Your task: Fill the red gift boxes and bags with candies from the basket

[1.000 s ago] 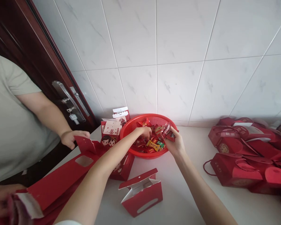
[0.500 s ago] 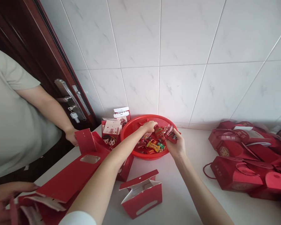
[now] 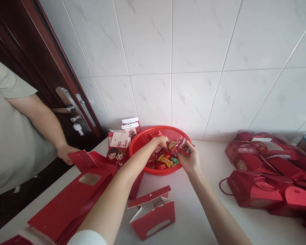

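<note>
A red plastic basket (image 3: 136, 141) with mesh sides holds many wrapped candies (image 3: 165, 161), mostly red, some yellow or green. My left hand (image 3: 161, 141) reaches into it with fingers curled down among the candies; whatever its fingertips grip is hidden. At the basket's right rim, my right hand (image 3: 191, 160) is closed around several red-wrapped candies (image 3: 183, 147), held up over the pile. Close in front of the basket, an opened red paper box (image 3: 155, 216) stands upright with its top flap raised.
A co-worker's hand (image 3: 66, 153) is beside a large red carton (image 3: 71, 194) on the left. Printed red boxes (image 3: 117, 146) stand left of the basket. Several red gift boxes with cord handles (image 3: 255, 189) crowd the right. A tiled wall (image 3: 193, 98) rises behind the table.
My left hand has sunk a little deeper among the candies, while my right keeps its hold. The co-worker's nearer hand has gone out of view, and the large carton has shifted left.
</note>
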`<state>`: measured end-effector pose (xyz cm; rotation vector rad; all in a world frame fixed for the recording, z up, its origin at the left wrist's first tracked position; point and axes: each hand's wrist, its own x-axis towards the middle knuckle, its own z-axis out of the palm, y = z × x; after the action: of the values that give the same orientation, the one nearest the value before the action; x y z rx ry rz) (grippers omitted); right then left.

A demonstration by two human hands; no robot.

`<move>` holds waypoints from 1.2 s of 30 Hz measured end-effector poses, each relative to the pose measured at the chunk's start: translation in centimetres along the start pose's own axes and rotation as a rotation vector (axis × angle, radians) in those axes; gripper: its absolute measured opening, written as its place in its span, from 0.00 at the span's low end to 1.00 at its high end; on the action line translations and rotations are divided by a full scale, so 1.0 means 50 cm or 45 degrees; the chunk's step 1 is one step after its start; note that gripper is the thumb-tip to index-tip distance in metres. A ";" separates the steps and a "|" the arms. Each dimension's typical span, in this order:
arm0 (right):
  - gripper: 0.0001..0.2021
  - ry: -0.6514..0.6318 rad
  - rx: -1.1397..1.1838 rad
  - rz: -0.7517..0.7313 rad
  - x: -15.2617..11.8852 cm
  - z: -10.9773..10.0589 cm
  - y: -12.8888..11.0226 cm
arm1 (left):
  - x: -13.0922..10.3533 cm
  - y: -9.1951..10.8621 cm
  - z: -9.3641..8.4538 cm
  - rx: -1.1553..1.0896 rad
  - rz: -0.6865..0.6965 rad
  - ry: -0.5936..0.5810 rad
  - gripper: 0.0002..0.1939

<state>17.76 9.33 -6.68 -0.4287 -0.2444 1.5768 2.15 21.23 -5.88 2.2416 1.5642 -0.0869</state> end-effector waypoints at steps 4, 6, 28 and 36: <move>0.05 0.017 0.009 -0.002 -0.001 0.001 0.000 | -0.024 -0.019 -0.023 -0.191 0.034 0.028 0.06; 0.06 0.028 0.014 -0.003 -0.001 0.003 0.000 | -0.040 -0.026 -0.040 -0.309 0.054 0.053 0.06; 0.08 -0.188 -0.259 -0.002 -0.027 0.010 -0.011 | -0.246 0.053 -0.039 -0.964 0.416 0.483 0.21; 0.09 -0.188 -0.290 -0.088 -0.032 0.015 -0.016 | -0.353 0.051 -0.047 -0.705 0.318 0.584 0.25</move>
<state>18.18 7.89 -5.51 -0.4750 -0.5506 1.5204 -2.50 5.67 1.88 2.0505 1.2739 0.8750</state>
